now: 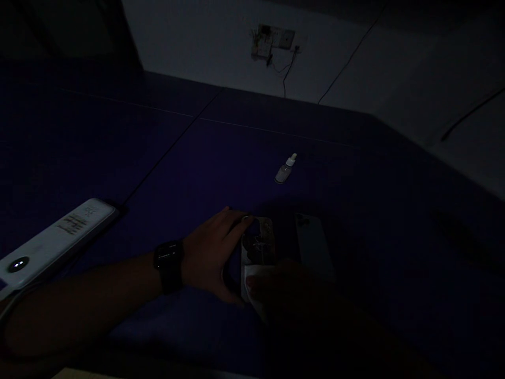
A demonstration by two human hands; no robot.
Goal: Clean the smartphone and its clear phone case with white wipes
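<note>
A phone case (266, 242) with a dark printed picture and a camera cutout lies flat on the purple surface. My left hand (215, 252), with a dark watch on its wrist, grips it along its left edge, the index finger at the top corner and the thumb near the bottom. My right hand (286, 289) is mostly lost in shadow. Its fingers press a folded white cloth or tissue (258, 271) onto the lower part of the case. Just to the right lies a pale phone (313, 242), back side up, its camera lenses at the top left.
Farther back, a small dropper bottle (284, 169) lies on its side. A long white device (59, 237) with a round display and a cable lies at the left. Wall sockets (274, 39) with hanging cords are at the back. The room is very dark.
</note>
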